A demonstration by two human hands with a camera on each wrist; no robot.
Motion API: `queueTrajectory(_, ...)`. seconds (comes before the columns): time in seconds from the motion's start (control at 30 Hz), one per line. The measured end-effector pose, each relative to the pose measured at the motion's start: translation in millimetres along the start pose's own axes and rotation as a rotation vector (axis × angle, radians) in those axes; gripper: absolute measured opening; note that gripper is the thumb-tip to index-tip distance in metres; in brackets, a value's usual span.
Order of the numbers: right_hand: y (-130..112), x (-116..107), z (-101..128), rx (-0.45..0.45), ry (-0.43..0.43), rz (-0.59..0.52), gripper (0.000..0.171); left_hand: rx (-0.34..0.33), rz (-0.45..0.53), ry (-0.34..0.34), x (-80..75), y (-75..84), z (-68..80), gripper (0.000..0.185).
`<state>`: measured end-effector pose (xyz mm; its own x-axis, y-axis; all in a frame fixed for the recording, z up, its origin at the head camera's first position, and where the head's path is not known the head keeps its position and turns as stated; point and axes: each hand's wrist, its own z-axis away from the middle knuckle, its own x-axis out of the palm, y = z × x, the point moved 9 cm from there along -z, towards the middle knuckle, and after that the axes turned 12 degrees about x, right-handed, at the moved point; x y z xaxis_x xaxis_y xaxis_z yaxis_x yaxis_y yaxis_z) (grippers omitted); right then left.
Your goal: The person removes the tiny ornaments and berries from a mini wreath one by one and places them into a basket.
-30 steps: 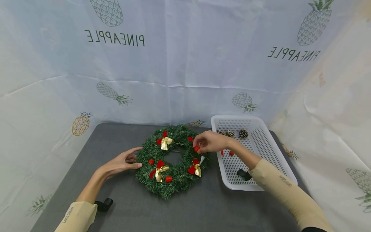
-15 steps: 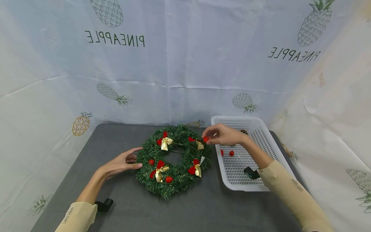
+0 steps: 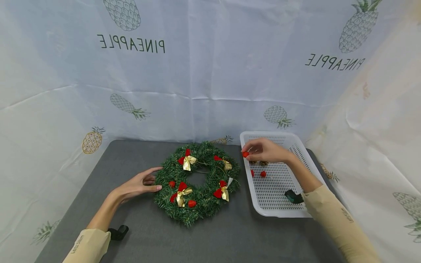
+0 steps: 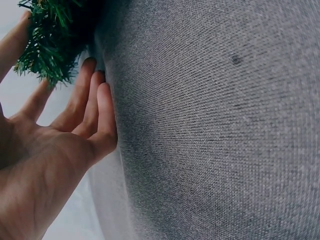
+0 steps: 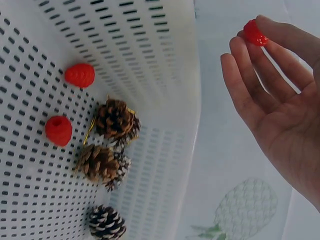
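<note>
Stripping is the step in hand: right hand (image 3: 268, 151) pinches a red berry (image 3: 245, 154) over the far-left rim of the white basket (image 3: 296, 212), needing only release, while the flat, loose-fingered left hand (image 3: 139, 183) steadies the wreath (image 3: 197, 182).

"PINEAPPLE" is printed twice on the backdrop sheet (image 3: 210, 73) (mirror-reversed both times): once far left, once far right. Small lettering on both sleeves cannot be read.

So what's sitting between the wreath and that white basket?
Nothing: in the head view only a bare strip of grey table separates the wreath from the white basket.
</note>
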<state>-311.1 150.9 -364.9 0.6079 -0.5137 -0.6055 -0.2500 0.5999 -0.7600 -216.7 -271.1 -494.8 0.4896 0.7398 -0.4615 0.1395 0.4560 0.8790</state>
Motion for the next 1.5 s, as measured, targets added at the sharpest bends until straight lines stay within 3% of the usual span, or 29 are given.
queueTrajectory(0.43,36.7,-17.7,12.2,-0.008,0.031,-0.003,0.027,0.002,0.006,0.001,0.5,-0.6,-0.4,0.087)
queueTrajectory(0.83,68.7,-21.8,17.9,0.085,-0.013,-0.038,0.029,-0.002,0.022,0.002,1.2,-0.2,0.9,0.087)
queueTrajectory(1.5,115.4,-20.3,29.1,0.169,-0.055,0.098,0.028,-0.006,0.022,-0.003,0.8,1.3,0.6,0.088)
